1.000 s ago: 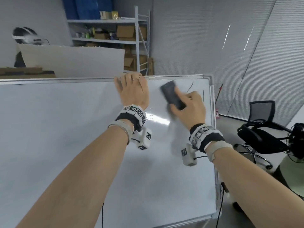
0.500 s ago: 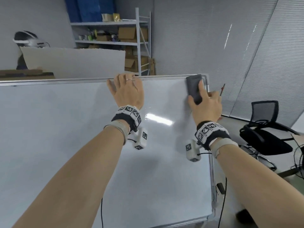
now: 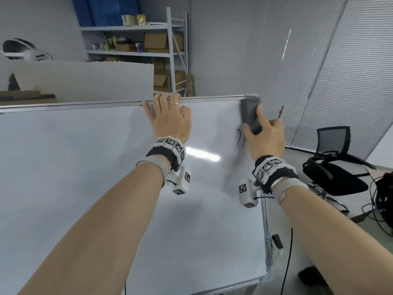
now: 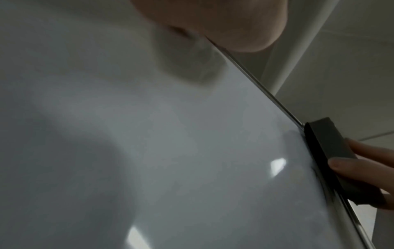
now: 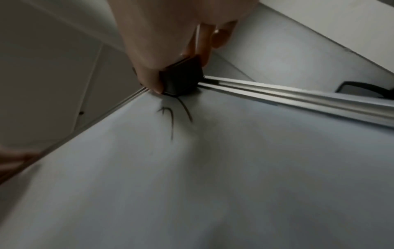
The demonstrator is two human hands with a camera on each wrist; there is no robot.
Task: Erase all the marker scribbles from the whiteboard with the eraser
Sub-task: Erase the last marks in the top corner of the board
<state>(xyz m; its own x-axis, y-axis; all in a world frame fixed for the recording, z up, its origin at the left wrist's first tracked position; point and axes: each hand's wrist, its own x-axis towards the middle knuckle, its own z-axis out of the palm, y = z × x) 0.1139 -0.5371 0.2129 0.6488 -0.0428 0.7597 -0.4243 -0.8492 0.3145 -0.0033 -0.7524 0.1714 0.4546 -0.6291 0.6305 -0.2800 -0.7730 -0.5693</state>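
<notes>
The whiteboard [image 3: 85,177] fills the lower left of the head view, its metal frame running along the top and right edges. My right hand [image 3: 263,135] grips the dark grey eraser [image 3: 249,112] and presses it against the board's top right corner. In the right wrist view the eraser [image 5: 181,79] sits at the frame corner, thumb on one side and fingers on the other. Thin black marker scribbles [image 3: 239,138] remain just below the eraser, also plain as curved scribbles [image 5: 172,118]. My left hand [image 3: 168,118] rests flat near the top edge, fingers over the frame.
A black office chair [image 3: 336,165] stands right of the board, with cables [image 3: 378,201] beside it. Behind the board are a white panel [image 3: 85,80] and a metal shelf with cardboard boxes [image 3: 155,42]. A small black device [image 3: 277,241] hangs by the board's right edge.
My right hand carried the eraser from mid-board up and right to the top right corner. The marks near that corner are gone. The left hand stayed at the top edge.
</notes>
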